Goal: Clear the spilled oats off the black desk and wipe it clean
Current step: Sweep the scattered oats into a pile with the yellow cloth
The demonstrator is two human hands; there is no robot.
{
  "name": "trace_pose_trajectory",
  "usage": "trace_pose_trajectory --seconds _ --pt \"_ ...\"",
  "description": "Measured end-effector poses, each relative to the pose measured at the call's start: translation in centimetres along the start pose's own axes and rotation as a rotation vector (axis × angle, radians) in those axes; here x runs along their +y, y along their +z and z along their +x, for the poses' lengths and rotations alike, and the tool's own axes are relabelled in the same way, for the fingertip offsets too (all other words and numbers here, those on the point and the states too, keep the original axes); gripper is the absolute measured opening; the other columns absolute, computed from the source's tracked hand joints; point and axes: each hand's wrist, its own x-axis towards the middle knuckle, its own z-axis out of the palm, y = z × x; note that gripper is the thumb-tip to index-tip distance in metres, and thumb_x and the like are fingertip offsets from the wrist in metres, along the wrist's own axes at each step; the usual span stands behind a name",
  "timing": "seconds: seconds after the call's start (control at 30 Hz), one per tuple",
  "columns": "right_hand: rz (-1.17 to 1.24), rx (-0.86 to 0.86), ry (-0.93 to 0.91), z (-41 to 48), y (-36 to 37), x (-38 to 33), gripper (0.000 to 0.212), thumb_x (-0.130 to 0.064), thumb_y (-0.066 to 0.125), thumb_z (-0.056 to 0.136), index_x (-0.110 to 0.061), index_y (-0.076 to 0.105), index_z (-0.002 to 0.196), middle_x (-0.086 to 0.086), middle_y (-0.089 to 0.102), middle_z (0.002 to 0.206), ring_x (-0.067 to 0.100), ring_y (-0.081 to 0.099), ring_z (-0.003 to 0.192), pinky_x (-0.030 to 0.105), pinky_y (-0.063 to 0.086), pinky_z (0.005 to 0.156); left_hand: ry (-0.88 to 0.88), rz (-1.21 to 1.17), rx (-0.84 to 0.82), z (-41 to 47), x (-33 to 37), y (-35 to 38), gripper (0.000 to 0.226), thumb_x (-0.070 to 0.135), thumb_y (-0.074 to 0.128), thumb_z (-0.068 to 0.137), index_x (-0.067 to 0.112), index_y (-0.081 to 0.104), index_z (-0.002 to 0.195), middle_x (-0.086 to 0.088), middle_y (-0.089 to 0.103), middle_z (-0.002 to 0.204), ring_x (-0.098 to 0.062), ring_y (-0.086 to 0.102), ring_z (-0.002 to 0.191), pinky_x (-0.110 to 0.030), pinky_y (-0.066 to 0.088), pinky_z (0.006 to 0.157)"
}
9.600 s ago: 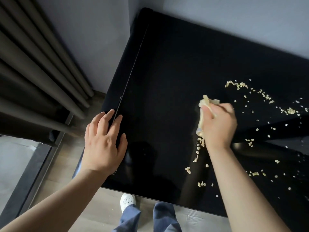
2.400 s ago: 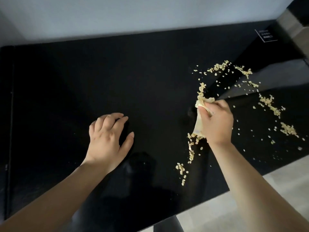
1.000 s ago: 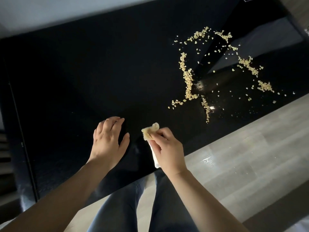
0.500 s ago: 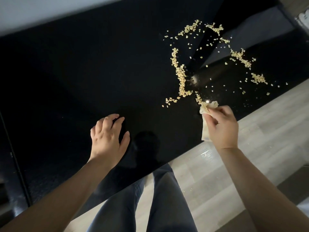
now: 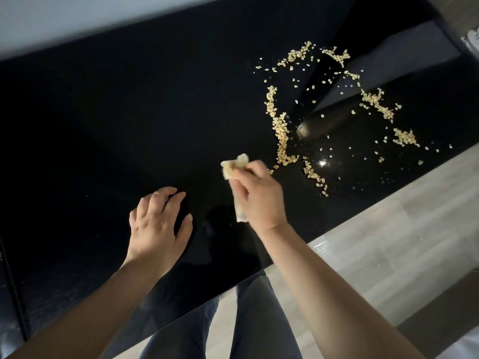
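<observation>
Right hand (image 5: 261, 198) shifted left vs 0.5 s ago: it was at the desk's near edge, right of the long oat line's lower end; now it sits left of that line and closer to the left hand. Oat pattern looks unchanged.

Desk (image 5: 129, 112): black, glossy, fills most of the view, with a pale wall (image 5: 77, 16) behind the far edge. Left half is bare.
Floor (image 5: 388, 242): light wood planks, past the near edge on the right.
Trousers (image 5: 259, 320): blue-grey, below the near edge.
Left hand (image 5: 158, 224): palm down on the desk, fingers relaxed and slightly bent, grasping nothing, just beside the right hand.
Right hand: fingers curled round a cloth (image 5: 234, 165), back of the hand up.
Cloth: pale yellow wad. One end sticks out past the fingertips, the other shows below the palm. Can't tell if it's pressed on the surface.
Oats (image 5: 280, 130): all on the desk's right half.
- The long line runs away from the right hand, just right of the fingers, and the nearest flakes sit just beside the knuckles.
- A short streak lies right of the hand near the near edge.
- Smaller clumps and loose flakes lie further right and back, well apart from both hands.
</observation>
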Motion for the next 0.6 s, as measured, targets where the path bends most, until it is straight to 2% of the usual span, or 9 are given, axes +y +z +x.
trace_pose_trajectory --seconds 0.13,0.23,0.3,0.4,0.47,0.6 --pt "-0.074 0.069 0.127 1.2 -3.0 6.8 0.02 -0.026 0.061 0.087 -0.023 0.074 0.101 0.006 0.062 0.096 0.021 0.064 0.068 0.027 0.053 0.057 -0.018 0.032 -0.01 0.2 0.4 0.5 0.057 0.048 0.037 0.086 0.012 0.058 0.125 -0.005 0.048 0.131 -0.03 0.044 0.115 -0.052 0.041 0.09" --pt "-0.137 0.106 0.257 1.7 -6.0 10.8 0.021 -0.02 0.067 0.085 -0.019 0.074 0.105 0.01 0.061 0.095 0.024 0.063 0.071 0.026 0.049 0.062 -0.043 0.032 -0.001 0.5 0.8 0.5 0.057 0.047 0.037 0.086 0.011 0.059 0.124 -0.006 0.049 0.128 -0.032 0.044 0.113 -0.053 0.041 0.09" --pt "-0.107 0.146 0.314 1.8 -7.8 11.7 0.022 -0.015 0.068 0.086 -0.015 0.073 0.107 0.01 0.06 0.096 0.02 0.061 0.075 0.027 0.05 0.063 -0.045 0.022 -0.002 0.9 1.3 0.5 0.057 0.047 0.037 0.086 0.011 0.06 0.123 -0.006 0.049 0.128 -0.031 0.044 0.114 -0.053 0.041 0.091" --pt "-0.022 0.164 0.228 1.8 -8.2 9.6 0.022 -0.013 0.067 0.086 -0.016 0.073 0.107 0.007 0.058 0.093 0.014 0.055 0.077 0.02 0.045 0.069 -0.036 0.006 -0.004 1.7 2.0 0.5 0.056 0.048 0.036 0.086 0.012 0.06 0.123 -0.004 0.049 0.128 -0.029 0.044 0.115 -0.05 0.039 0.093" --pt "0.056 0.124 0.17 2.1 -6.4 6.7 0.019 -0.019 0.066 0.086 -0.021 0.075 0.103 0.003 0.058 0.093 0.012 0.055 0.078 0.019 0.043 0.069 -0.039 -0.001 0.014 2.4 2.2 0.4 0.056 0.048 0.036 0.086 0.012 0.06 0.123 -0.003 0.05 0.128 -0.028 0.044 0.115 -0.049 0.039 0.094" --pt "0.115 -0.014 0.054 3.3 -2.0 3.3 0.018 -0.024 0.063 0.087 -0.019 0.073 0.101 -0.002 0.059 0.094 0.009 0.058 0.073 0.019 0.048 0.061 -0.074 -0.018 0.037 4.3 3.1 0.2 0.057 0.048 0.035 0.087 0.013 0.058 0.125 -0.002 0.049 0.131 -0.027 0.042 0.12 -0.049 0.036 0.099"
